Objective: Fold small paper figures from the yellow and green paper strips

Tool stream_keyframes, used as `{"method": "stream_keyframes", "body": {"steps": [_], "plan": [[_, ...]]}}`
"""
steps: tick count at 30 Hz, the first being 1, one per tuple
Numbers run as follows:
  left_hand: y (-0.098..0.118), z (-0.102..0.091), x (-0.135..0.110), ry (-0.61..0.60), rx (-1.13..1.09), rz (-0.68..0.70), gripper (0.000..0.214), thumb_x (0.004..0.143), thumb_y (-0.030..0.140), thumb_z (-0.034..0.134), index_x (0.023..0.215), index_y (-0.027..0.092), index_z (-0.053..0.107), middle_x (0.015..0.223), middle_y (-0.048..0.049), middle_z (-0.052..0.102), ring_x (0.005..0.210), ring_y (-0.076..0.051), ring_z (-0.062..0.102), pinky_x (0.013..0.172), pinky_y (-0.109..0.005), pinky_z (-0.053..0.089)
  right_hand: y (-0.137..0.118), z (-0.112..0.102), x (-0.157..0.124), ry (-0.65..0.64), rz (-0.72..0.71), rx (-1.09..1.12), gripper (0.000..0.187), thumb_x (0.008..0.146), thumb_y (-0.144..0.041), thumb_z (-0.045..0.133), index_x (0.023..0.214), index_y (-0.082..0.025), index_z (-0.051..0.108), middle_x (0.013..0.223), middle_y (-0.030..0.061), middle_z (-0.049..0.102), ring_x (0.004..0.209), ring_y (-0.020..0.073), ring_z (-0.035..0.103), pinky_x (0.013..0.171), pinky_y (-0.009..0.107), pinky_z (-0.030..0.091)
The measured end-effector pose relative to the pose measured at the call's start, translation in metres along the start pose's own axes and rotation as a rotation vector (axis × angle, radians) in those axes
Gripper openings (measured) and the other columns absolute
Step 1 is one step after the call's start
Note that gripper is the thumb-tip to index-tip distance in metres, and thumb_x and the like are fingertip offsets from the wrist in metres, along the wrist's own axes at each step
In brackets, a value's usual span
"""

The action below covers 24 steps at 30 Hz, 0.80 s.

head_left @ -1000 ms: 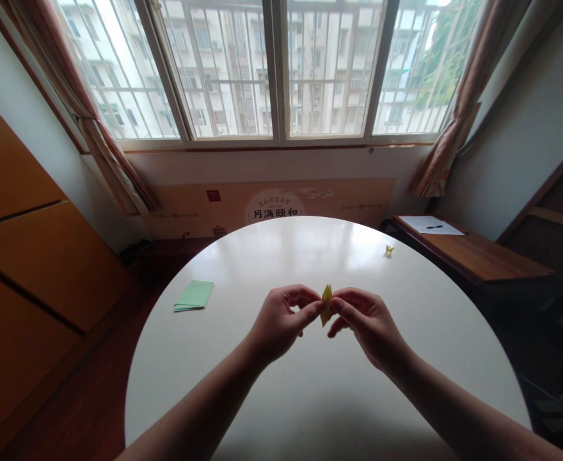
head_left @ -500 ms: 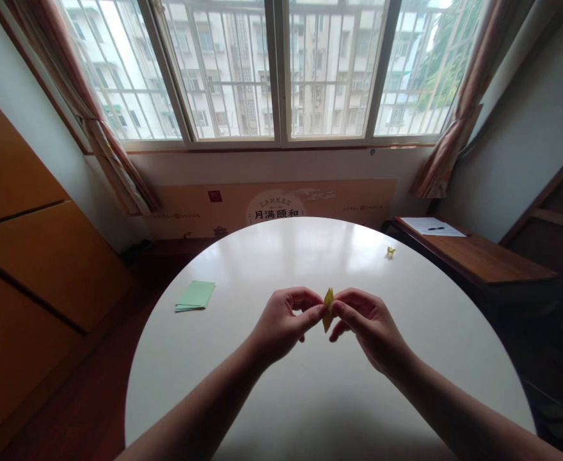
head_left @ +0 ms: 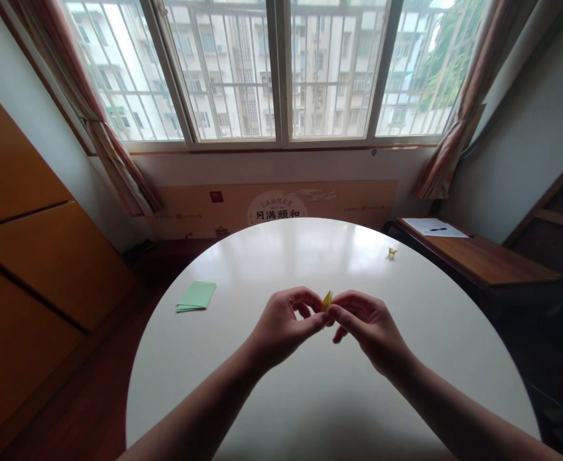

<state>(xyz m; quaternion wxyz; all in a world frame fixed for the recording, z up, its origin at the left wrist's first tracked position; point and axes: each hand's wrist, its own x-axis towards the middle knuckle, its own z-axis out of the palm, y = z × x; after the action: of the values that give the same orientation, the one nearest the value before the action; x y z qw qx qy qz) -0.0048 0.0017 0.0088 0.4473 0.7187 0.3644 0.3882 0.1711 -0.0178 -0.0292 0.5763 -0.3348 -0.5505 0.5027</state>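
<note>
A small piece of folded yellow paper point(head_left: 327, 300) is pinched between both hands above the white round table point(head_left: 262, 410). My left hand point(head_left: 288, 320) grips it from the left, thumb and forefinger closed on it. From the right, my right hand point(head_left: 363, 317) pinches it as well, its thumb meeting the left thumb at the paper's lower part. Only the pointed upper part of the paper shows; the fingers hide the rest.
Green paper sheets point(head_left: 197, 296) lie stacked on the table's left side. A small yellow folded paper figure point(head_left: 391, 253) stands at the far right of the table. Beyond it, a wooden side table point(head_left: 507, 256) carries a white sheet point(head_left: 420, 225) and a pen point(head_left: 438, 229).
My thumbs have come together over the lower part of the folded paper, covering its bottom point, which showed before. The green sheets and the yellow figure have stayed in place.
</note>
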Motion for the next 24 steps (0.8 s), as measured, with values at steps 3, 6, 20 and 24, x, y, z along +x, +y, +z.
{"method": "stream_keyframes", "body": {"steps": [3, 6, 20, 24], "plan": [[-0.0004, 0.0000, 0.0001, -0.016, 0.000, -0.013, 0.018, 0.080, 0.031, 0.074, 0.081, 0.013, 0.071, 0.073, -0.0054, 0.071, 0.058, -0.011, 0.056, 0.041, -0.017, 0.044, 0.0004, -0.0003, -0.0002, -0.002, 0.002, -0.016, 0.019, 0.083, -0.036, 0.076, 0.083, -0.018, 0.073, 0.073, 0.0048, 0.071, 0.068, 0.0184, 0.067, 0.049, 0.025, 0.056], [-0.0024, -0.0006, 0.0004, -0.039, -0.029, -0.054, 0.021, 0.080, 0.034, 0.073, 0.083, 0.013, 0.071, 0.072, -0.0048, 0.070, 0.058, -0.011, 0.054, 0.039, -0.016, 0.044, 0.0008, -0.0011, -0.0002, -0.005, 0.003, -0.026, 0.019, 0.083, -0.037, 0.076, 0.084, -0.018, 0.073, 0.072, 0.0049, 0.071, 0.067, 0.0183, 0.066, 0.049, 0.024, 0.056], [0.0004, 0.0004, 0.0000, -0.001, 0.025, -0.022, 0.021, 0.082, 0.032, 0.070, 0.084, 0.012, 0.075, 0.073, -0.0062, 0.072, 0.058, -0.012, 0.058, 0.044, -0.018, 0.043, -0.0015, 0.0020, -0.0010, 0.008, -0.012, -0.059, 0.017, 0.085, -0.033, 0.071, 0.081, -0.017, 0.070, 0.072, 0.0042, 0.069, 0.067, 0.0175, 0.065, 0.050, 0.024, 0.056], [-0.0024, 0.0023, -0.0017, 0.036, 0.107, -0.001, 0.019, 0.085, 0.031, 0.067, 0.085, 0.013, 0.076, 0.073, -0.0051, 0.073, 0.058, -0.012, 0.058, 0.048, -0.019, 0.044, 0.0013, 0.0015, -0.0023, 0.030, -0.020, -0.088, 0.010, 0.084, -0.028, 0.070, 0.087, -0.019, 0.068, 0.075, 0.0033, 0.069, 0.068, 0.0176, 0.066, 0.050, 0.025, 0.055]]}}
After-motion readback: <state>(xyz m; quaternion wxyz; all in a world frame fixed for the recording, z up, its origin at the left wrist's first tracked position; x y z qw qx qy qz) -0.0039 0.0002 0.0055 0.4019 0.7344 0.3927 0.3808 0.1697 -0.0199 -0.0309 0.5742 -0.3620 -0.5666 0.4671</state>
